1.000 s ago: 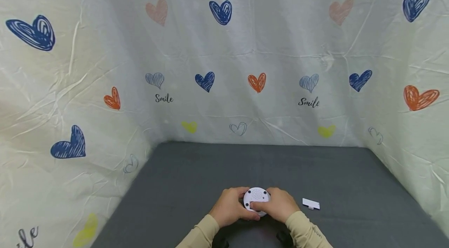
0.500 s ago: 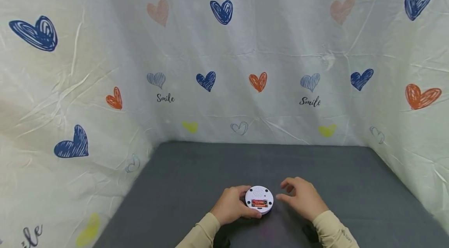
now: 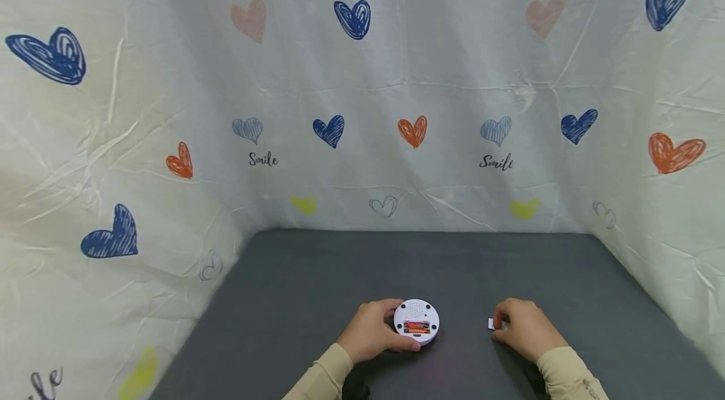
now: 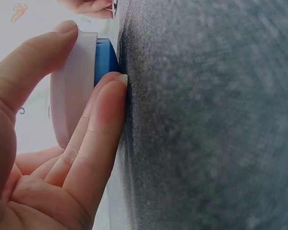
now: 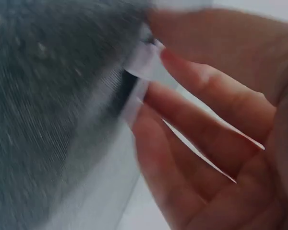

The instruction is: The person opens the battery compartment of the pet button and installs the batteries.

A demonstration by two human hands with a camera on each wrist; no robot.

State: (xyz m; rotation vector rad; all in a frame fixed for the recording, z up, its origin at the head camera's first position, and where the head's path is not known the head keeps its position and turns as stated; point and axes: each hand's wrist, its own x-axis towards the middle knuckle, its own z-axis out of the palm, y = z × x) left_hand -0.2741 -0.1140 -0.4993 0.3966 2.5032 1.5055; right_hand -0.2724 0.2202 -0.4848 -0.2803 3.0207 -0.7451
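A round white device (image 3: 416,311) lies with its underside up, showing a speaker grille, dark feet and red batteries (image 3: 416,327) in an uncovered compartment. My left hand (image 3: 370,329) grips its left side between thumb and fingers. In the left wrist view, a blue part (image 4: 104,57) shows beneath the white casing (image 4: 73,91), close to the table. Further right, my right hand (image 3: 528,329) pinches the small white battery cover (image 3: 491,324), mostly hidden behind its fingers. The right wrist view shows the cover (image 5: 141,60), blurred, between thumb and fingertips.
A dark grey cloth covers the table (image 3: 340,268). White curtain (image 3: 362,73) printed with hearts and "Smile" encloses the table at the back and both sides.
My right hand has left the device, exposing the batteries, and moved right to the battery cover, which it now pinches. The left hand keeps its grip on the device.
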